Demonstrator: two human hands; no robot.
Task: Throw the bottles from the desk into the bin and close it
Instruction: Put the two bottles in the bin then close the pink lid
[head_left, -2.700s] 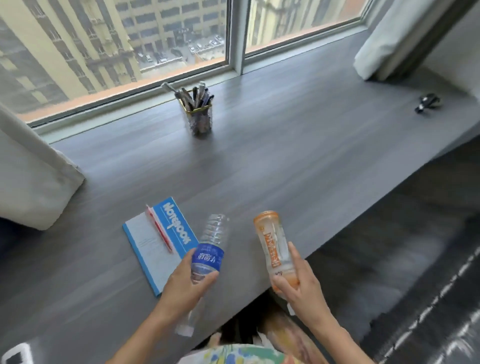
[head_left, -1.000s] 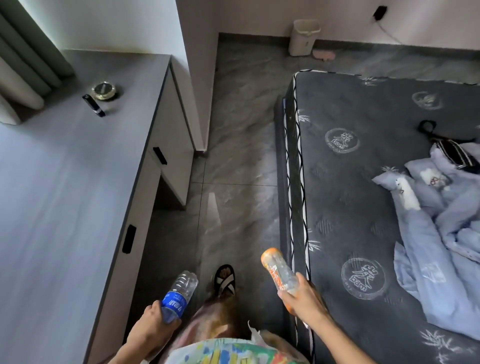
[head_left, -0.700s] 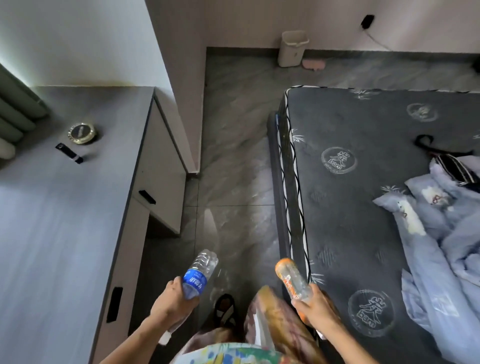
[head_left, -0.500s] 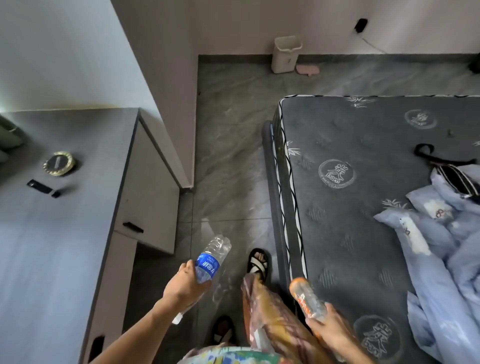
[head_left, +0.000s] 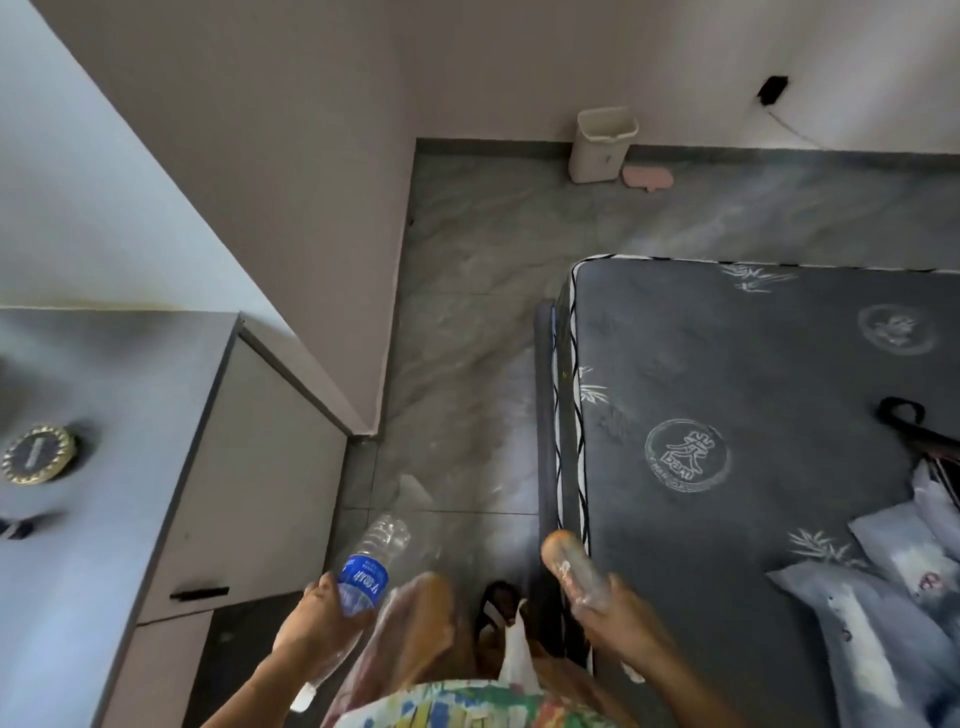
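Left hand (head_left: 317, 621) grips the clear bottle (head_left: 371, 564), right hand (head_left: 615, 616) grips the orange bottle (head_left: 571, 564), bin (head_left: 602, 145) far ahead

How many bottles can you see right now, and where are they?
2. The clear bottle with the blue label is in the left hand; the orange-labelled bottle is in the right hand. The desk is only partly in view, so others may be out of frame.

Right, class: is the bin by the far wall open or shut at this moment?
Open. The bin shows a bare rim and hollow top, and no lid sits over it. Whether the pink thing beside it is its lid, cannot tell.
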